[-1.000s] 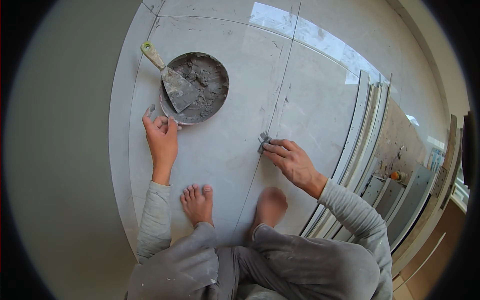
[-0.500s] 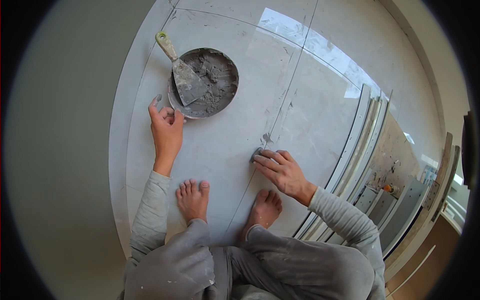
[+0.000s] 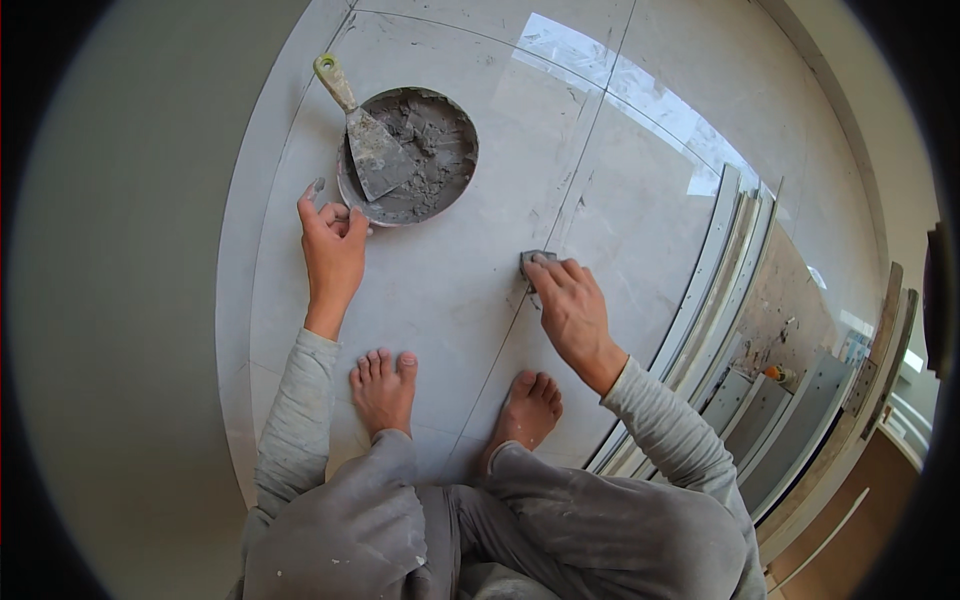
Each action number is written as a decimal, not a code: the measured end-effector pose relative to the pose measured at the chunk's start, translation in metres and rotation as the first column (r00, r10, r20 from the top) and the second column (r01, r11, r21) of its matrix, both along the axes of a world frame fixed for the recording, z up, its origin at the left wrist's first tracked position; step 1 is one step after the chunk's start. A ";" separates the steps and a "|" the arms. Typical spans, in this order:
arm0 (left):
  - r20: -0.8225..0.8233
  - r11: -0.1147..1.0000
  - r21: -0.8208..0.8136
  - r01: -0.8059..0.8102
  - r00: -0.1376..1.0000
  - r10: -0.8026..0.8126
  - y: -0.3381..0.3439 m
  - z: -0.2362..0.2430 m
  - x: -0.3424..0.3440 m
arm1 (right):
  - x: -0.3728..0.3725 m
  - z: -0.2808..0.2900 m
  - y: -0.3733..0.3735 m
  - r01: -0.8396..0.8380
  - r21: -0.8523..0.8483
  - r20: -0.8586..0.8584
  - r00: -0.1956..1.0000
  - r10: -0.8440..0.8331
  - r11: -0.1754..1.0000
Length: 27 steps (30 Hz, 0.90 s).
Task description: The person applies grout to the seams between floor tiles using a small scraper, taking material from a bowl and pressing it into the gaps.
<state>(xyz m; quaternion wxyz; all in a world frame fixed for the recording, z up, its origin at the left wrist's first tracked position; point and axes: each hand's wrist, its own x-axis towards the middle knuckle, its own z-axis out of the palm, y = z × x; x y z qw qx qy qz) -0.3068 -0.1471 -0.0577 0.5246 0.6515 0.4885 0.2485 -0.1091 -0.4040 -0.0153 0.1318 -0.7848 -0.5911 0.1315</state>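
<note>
Head view: saw the right hand just off centre toward 3 o'clock, grip clamped on a small dark flat piece, fingertips over its back, likely for pressure against the tile floor. Found that piece toward 2 o'clock from centre, at the joint line. Found the left hand toward 10 o'clock, fingers curled by the bowl's 7 o'clock edge; could not tell a pinch on the rim from a rest beside it. Saw the bowl toward 11 o'clock, holding grey paste, probably set there for easy reach. Noted a putty knife across the rim, blade inside, handle jutting toward 11 o'clock, presumably clear of the paste. Noticed metal strips side by side toward 3 o'clock, seemingly out of the way. Made out no readable brand, label or writing.
</note>
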 end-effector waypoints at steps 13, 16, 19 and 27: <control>0.041 1.000 -0.012 0.014 0.999 -0.013 0.001 -0.001 -0.001 | -0.048 0.023 -0.041 -0.074 -0.233 -0.449 0.892 -0.040 0.970; 0.054 1.000 -0.022 0.012 0.998 -0.010 0.000 -0.002 0.000 | -0.012 0.021 -0.011 0.220 0.115 -0.406 0.900 -0.157 0.969; 0.041 1.000 0.010 0.026 0.999 -0.026 0.001 -0.005 0.000 | 0.031 0.005 0.022 0.219 0.229 -0.121 0.973 -0.196 0.949; 0.015 0.999 -0.036 0.033 0.999 -0.033 0.001 -0.003 0.000 | -0.056 0.002 -0.031 -0.006 -0.177 -0.475 0.876 -0.080 0.984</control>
